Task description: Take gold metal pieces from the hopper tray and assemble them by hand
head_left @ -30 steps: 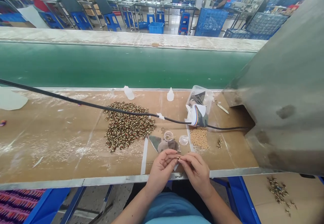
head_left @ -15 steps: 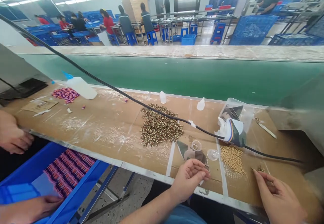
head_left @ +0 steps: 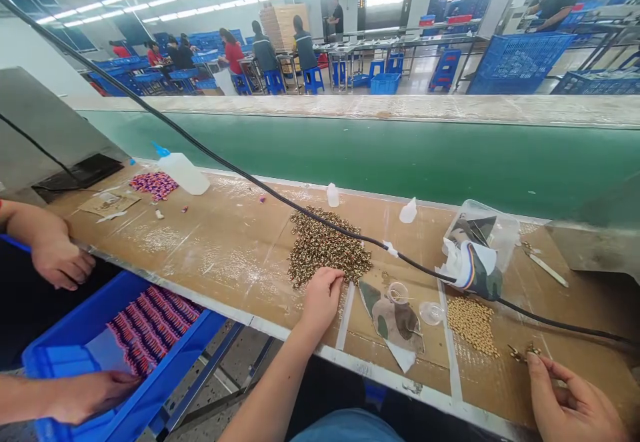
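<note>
Along the brown worktop (head_left: 240, 229), left hand (head_left: 321, 297) stretches to a big pile (head_left: 320, 245), right hand (head_left: 575, 397) to a small pile (head_left: 533, 348), grips unclear.

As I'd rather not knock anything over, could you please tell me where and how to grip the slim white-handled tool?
Pinch the white handle, probably from the near right: the slim tool lies flat, handle pointing that way, its darker end nearer the clear container.

Left hand (head_left: 321, 299): whether gripping pieces (head_left: 325, 253), too small to tell. Right hand (head_left: 575, 402): cut off by bottom edge.
</note>
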Action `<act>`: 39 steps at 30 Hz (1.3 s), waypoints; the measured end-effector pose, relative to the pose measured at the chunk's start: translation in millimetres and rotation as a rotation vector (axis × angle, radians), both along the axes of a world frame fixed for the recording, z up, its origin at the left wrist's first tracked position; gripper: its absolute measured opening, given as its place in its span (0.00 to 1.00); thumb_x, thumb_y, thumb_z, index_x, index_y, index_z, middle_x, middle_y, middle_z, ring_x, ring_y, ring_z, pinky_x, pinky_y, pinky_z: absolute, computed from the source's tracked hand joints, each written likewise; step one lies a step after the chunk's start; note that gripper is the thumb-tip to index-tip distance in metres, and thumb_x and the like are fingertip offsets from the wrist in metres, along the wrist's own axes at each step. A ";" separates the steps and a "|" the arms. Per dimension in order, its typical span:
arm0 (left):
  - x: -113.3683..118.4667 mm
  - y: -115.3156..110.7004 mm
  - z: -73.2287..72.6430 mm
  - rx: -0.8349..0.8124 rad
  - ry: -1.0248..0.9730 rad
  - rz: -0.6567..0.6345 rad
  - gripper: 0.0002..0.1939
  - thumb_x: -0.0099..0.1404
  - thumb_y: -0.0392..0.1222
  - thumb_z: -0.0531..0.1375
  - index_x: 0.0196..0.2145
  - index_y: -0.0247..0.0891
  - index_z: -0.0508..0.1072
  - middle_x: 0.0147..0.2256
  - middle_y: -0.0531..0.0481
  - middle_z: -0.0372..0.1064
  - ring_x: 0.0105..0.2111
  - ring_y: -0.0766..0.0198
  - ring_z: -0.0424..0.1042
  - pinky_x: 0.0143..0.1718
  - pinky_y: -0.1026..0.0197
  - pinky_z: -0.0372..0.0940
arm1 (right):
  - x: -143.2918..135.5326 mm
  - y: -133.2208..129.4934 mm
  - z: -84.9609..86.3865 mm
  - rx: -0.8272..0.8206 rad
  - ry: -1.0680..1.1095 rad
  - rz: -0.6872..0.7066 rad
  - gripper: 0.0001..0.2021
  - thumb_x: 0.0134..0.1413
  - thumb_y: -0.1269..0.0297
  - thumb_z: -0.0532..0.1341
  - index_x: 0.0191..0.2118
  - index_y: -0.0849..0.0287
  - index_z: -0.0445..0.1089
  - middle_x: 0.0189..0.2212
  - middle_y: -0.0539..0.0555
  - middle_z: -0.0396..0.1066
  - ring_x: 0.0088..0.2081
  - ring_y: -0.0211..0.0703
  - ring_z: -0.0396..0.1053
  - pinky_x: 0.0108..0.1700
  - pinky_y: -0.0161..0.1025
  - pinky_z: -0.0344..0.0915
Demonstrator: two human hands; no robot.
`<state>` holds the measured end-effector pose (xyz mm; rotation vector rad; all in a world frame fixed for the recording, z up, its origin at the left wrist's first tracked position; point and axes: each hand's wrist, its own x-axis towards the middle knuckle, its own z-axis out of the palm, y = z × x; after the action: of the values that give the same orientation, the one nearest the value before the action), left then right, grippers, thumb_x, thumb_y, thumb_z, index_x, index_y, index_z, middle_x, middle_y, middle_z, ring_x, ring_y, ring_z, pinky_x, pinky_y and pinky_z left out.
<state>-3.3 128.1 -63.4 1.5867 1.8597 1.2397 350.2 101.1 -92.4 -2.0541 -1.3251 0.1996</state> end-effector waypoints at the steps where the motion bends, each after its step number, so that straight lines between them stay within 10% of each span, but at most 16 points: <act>1: 1.0 1.3 -1.5 -0.009 0.014 -0.014 0.10 0.59 0.34 0.54 0.33 0.36 0.75 0.33 0.44 0.71 0.35 0.59 0.69 0.40 0.58 0.63 | -1.5 0.3 2.3 -0.019 0.015 -0.008 0.23 0.48 0.40 0.55 0.32 0.58 0.70 0.26 0.58 0.68 0.31 0.53 0.65 0.30 0.44 0.57; 19: 4.5 -4.2 -4.7 -0.027 0.010 -0.034 0.09 0.59 0.33 0.51 0.31 0.37 0.72 0.32 0.45 0.69 0.36 0.59 0.67 0.40 0.57 0.61 | -9.8 0.0 15.7 -0.021 0.047 -0.011 0.24 0.47 0.40 0.54 0.32 0.59 0.69 0.29 0.59 0.68 0.30 0.52 0.65 0.32 0.44 0.57; 30: 24.4 -13.5 21.1 -0.329 -1.378 0.050 0.20 0.40 0.39 0.72 0.30 0.32 0.71 0.27 0.52 0.66 0.27 0.73 0.66 0.33 0.70 0.64 | -10.2 0.5 16.2 -0.039 0.047 -0.017 0.23 0.45 0.41 0.53 0.30 0.59 0.69 0.29 0.58 0.67 0.31 0.52 0.65 0.32 0.43 0.57; 39: 37.6 -17.1 18.6 -0.368 -1.487 -0.009 0.21 0.40 0.37 0.73 0.30 0.31 0.69 0.29 0.51 0.67 0.29 0.71 0.69 0.33 0.69 0.66 | -8.1 2.5 11.4 0.039 -0.058 -0.003 0.31 0.48 0.35 0.50 0.29 0.62 0.71 0.24 0.58 0.67 0.30 0.49 0.65 0.28 0.40 0.56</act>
<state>34.3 111.0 -44.8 0.1793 0.9328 1.3198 342.2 103.6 -80.9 -2.0425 -1.3507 0.1124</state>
